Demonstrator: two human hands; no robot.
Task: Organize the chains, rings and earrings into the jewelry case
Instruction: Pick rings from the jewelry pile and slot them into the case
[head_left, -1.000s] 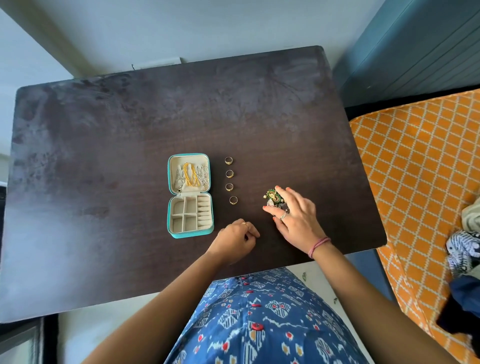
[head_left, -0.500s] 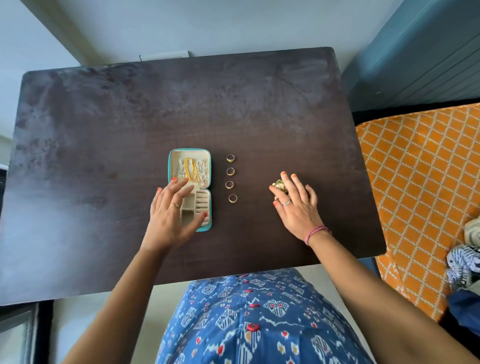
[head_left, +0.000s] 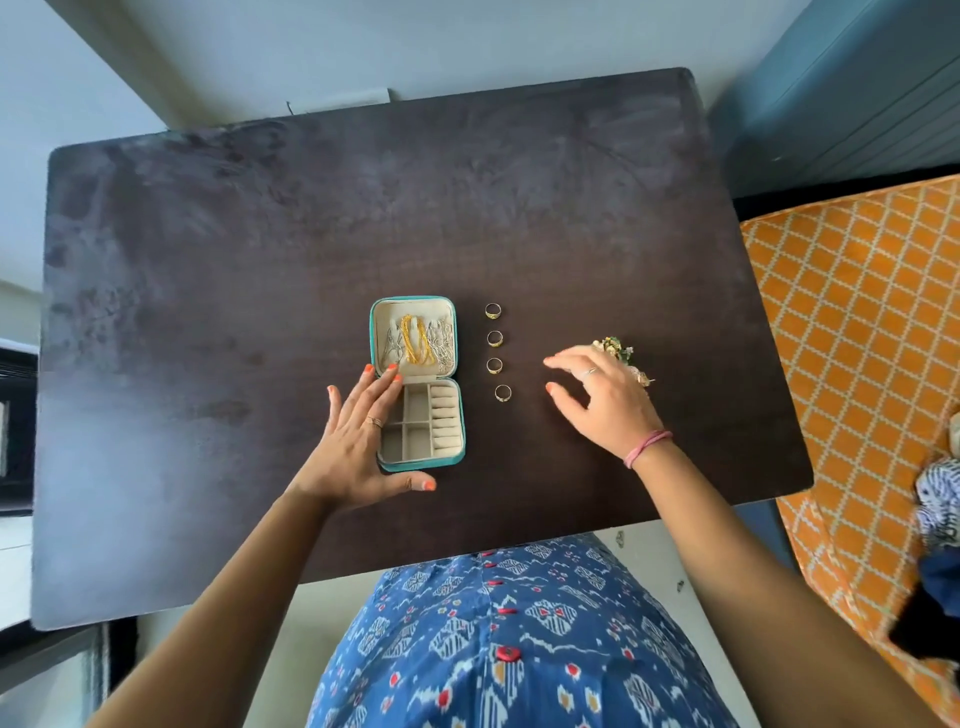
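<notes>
A teal jewelry case (head_left: 460, 457) lies open on the dark table (head_left: 208, 260). Gold and silver chains (head_left: 415, 340) rest in its lid half; the lower half has beige compartments and ring rolls. My left hand (head_left: 358, 441) lies flat against the case's left side, thumb by the near edge, fingers spread. Several gold rings (head_left: 494, 339) stand in a column just right of the case. My right hand (head_left: 602, 400) hovers right of the rings with fingers apart, holding nothing. A pile of earrings (head_left: 615, 348) lies behind that hand, partly hidden.
An orange patterned mattress (head_left: 857, 322) lies right of the table, with bundled clothes (head_left: 940, 499) at its edge. A blue panel (head_left: 857, 93) stands at the back right. My blue patterned dress (head_left: 493, 639) fills the near foreground.
My left hand went from near the table's front edge to the case's left side. My right hand lifted off the earring pile and shifted left toward the rings, fingers spread.
</notes>
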